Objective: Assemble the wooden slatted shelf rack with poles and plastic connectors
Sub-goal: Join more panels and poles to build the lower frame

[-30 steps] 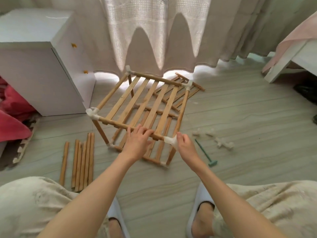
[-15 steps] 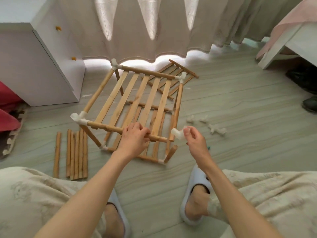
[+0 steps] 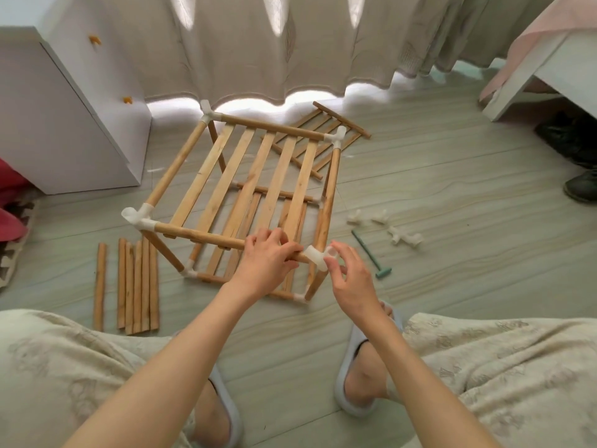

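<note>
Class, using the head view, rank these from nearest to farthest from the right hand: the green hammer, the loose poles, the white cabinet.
1. green hammer, just right of the right hand.
2. loose poles, floor, far left.
3. white cabinet, back left.

Loose poles (image 3: 129, 286) left of rack (image 3: 252, 189), connectors (image 3: 387, 226) right

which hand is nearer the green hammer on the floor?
Right. The right hand pinches the white corner connector, just left of the green hammer. The left hand grips the front pole, farther left.
</note>
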`<control>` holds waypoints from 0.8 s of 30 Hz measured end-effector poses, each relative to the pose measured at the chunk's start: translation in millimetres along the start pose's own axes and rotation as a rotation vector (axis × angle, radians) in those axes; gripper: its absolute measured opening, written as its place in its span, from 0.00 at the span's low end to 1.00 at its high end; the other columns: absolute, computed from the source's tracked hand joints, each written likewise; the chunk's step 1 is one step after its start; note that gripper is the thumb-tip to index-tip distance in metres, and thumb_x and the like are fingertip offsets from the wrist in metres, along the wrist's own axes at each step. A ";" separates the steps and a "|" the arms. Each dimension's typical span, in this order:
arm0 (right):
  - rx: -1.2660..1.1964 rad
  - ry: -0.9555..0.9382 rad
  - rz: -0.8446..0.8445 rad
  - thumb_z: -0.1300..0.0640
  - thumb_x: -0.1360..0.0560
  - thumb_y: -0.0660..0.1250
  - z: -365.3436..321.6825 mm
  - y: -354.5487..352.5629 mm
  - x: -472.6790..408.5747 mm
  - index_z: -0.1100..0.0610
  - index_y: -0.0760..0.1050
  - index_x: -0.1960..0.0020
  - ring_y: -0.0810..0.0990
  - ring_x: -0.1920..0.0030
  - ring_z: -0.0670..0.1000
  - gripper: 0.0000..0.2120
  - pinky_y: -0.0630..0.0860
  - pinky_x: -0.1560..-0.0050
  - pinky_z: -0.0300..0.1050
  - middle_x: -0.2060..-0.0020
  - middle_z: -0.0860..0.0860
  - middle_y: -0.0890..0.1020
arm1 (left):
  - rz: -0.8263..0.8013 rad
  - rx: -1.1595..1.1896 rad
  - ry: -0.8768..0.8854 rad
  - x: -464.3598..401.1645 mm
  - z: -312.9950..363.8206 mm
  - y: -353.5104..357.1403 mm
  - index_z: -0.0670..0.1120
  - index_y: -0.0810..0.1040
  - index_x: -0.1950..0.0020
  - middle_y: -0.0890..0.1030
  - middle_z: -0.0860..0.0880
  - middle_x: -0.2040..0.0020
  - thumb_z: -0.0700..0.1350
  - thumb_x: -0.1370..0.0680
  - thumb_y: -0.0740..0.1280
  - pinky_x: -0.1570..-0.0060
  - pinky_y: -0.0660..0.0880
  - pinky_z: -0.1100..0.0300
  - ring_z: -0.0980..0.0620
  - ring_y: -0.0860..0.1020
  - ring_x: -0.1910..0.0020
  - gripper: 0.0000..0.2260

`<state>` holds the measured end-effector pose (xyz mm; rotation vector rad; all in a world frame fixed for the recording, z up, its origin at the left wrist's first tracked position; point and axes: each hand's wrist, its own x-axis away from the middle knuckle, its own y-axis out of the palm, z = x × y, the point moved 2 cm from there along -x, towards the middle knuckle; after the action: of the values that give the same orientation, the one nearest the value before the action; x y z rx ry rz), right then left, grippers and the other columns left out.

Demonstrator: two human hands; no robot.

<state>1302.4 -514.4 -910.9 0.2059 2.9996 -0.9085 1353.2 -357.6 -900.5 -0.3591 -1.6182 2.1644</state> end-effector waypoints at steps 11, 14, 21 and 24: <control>0.114 -0.065 -0.070 0.60 0.21 0.56 0.5 -5.8 -0.9 0.64 0.72 0.40 0.70 0.35 0.53 0.13 0.59 0.41 0.31 0.38 0.57 0.73 | 0.041 0.091 0.035 -6.3 0.4 6.2 0.48 0.77 0.40 0.73 0.49 0.44 0.45 0.23 0.65 0.51 0.57 0.58 0.49 0.66 0.46 0.12; 0.106 -0.081 -0.087 0.61 0.21 0.56 1.4 -2.3 0.4 0.64 0.73 0.40 0.69 0.34 0.53 0.13 0.59 0.38 0.31 0.36 0.58 0.72 | 0.014 0.105 0.035 -8.3 -0.5 6.2 0.49 0.76 0.39 0.72 0.50 0.44 0.45 0.22 0.64 0.50 0.59 0.58 0.50 0.66 0.46 0.12; -0.022 -0.057 -0.041 0.60 0.23 0.63 1.4 5.6 5.6 0.61 0.72 0.39 0.75 0.41 0.52 0.13 0.75 0.42 0.45 0.34 0.55 0.70 | 0.008 0.135 0.015 -7.7 -2.9 6.5 0.48 0.77 0.40 0.72 0.50 0.45 0.45 0.23 0.65 0.50 0.59 0.58 0.50 0.66 0.45 0.12; -0.031 -0.049 -0.006 0.62 0.25 0.66 5.2 9.3 11.1 0.61 0.75 0.43 0.74 0.40 0.50 0.11 0.75 0.42 0.42 0.35 0.55 0.71 | 0.014 0.162 0.015 -7.6 -3.1 5.9 0.48 0.77 0.40 0.72 0.50 0.47 0.44 0.23 0.65 0.49 0.60 0.57 0.50 0.67 0.45 0.12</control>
<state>1292.4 -508.2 -920.8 0.1720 2.9685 -0.8539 1360.2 -359.9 -907.4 -0.3368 -1.4245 2.2787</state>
